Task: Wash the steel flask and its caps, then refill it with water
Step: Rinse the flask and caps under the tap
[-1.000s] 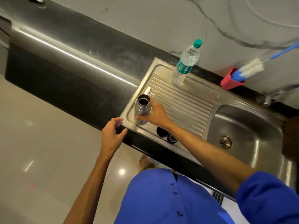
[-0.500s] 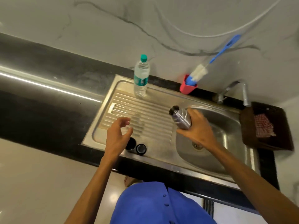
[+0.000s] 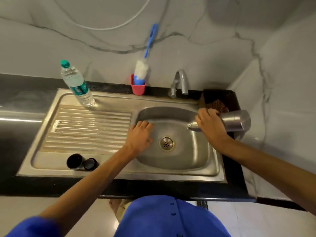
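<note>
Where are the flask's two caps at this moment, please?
In the head view the two caps sit side by side at the near left corner of the drainboard, left of the left hand.

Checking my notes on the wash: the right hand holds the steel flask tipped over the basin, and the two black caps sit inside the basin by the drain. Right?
Not quite. The head view shows the two black caps on the drainboard's front edge, outside the basin. The right hand does hold the steel flask tipped over it.
</note>
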